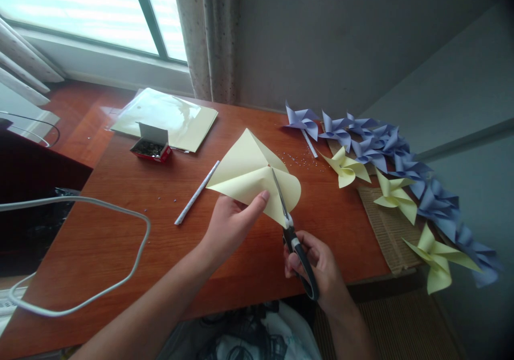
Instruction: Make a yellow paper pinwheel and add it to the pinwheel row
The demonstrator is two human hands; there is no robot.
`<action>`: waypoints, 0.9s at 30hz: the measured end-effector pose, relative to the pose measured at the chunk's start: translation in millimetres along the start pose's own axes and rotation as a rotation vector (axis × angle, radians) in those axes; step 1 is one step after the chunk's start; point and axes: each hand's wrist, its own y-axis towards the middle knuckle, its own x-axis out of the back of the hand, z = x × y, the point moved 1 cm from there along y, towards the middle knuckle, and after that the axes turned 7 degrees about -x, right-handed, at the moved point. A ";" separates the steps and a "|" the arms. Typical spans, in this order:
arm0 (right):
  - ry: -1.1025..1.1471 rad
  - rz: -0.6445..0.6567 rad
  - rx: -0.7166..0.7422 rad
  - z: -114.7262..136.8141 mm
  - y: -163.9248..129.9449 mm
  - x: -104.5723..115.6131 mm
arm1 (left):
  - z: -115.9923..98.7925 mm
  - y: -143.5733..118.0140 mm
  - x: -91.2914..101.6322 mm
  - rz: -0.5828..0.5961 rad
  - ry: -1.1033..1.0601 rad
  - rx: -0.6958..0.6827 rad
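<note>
A creased sheet of pale yellow paper (244, 159) is held over the table in my left hand (235, 218), thumb on top and the other fingers hidden beneath. My right hand (315, 261) grips the dark handles of a pair of scissors (288, 221). Their blades point away from me and lie at the paper's near right corner, reaching toward its middle. The paper bends up around the blades, its right part curling. To the left of the paper lies a rolled white paper stick (196, 193).
At the back left, a red box of small metal pieces (150, 148) stands open by a stack of yellow paper (196, 132). Purple pinwheels (371, 151) and yellow pinwheels (395, 194) line the right side, some over corrugated cardboard (381, 231). A white cable (136, 263) loops at left.
</note>
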 end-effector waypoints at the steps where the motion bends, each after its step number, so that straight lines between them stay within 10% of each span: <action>1: 0.001 0.002 -0.001 -0.1 0.0 0.0 | -0.1 0.1 0.0 0.000 0.001 -0.001; 27: -0.110 0.120 -0.068 -3.6 -7.3 6.7 | -6.9 6.6 12.3 -0.153 -0.205 -0.043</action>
